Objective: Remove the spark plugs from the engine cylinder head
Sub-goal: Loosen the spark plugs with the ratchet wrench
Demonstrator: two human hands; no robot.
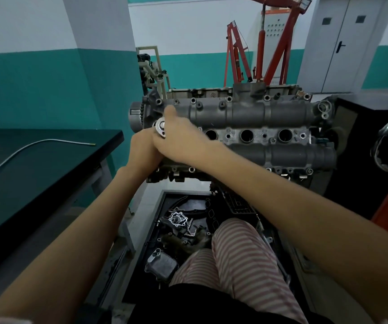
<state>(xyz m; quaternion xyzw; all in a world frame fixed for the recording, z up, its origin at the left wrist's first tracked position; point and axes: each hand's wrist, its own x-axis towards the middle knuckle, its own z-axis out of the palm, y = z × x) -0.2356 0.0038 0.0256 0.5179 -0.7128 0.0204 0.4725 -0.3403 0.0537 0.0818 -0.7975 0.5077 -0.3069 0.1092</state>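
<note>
- Spark plugs themselves do not show; three open round plug wells lie in a row along the middle of the engine cylinder head, just beyond the fingers toward the person's right.
- Where a fourth well would sit, at the head's left end, both hands cover the spot, so whether a plug sits there cannot be told.
- A shiny ratchet head pokes out between the two hands, right at the fingertips.
- The right hand lies over the ratchet with its thumb stretched up onto the grey cam cover; its fingers curl down round the tool.
- The left hand meets it from below, its fingers wrapped round something hidden under the right hand; what exactly it grips cannot be told.
- Below the hands, a black tray holds loose engine parts, beside a knee in striped trousers.
- To the left of the fingers, a dark bench carries a bent metal rod.
- Behind the engine stands a red engine hoist.
</note>
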